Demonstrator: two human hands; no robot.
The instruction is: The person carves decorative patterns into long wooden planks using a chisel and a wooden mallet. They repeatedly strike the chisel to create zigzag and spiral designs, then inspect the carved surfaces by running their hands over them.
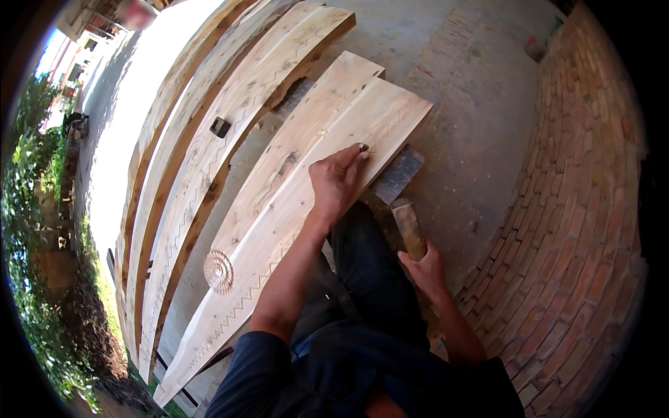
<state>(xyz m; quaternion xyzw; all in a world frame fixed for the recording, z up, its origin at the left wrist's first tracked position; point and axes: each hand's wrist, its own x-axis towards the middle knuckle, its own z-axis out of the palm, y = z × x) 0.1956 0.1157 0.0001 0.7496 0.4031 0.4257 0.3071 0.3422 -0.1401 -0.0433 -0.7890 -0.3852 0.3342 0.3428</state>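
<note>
The left hand [336, 182] lies flat on the near plank [279, 230], fingers together and pointing far, pressing it down so that it stays put; it grips nothing. The right hand [425, 268] is closed around a wooden handle [409, 228], held low beside the knee, off the work. The plank bears a carved rosette [219, 272] and a zigzag line along its edge. Further planks [209, 139] lie side by side to the left on the concrete floor [474, 125]. A brick wall [578, 230] runs along the right.

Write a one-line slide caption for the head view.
Left hand rests flat on a carved plank while the right hand grips a wooden mallet.
</note>
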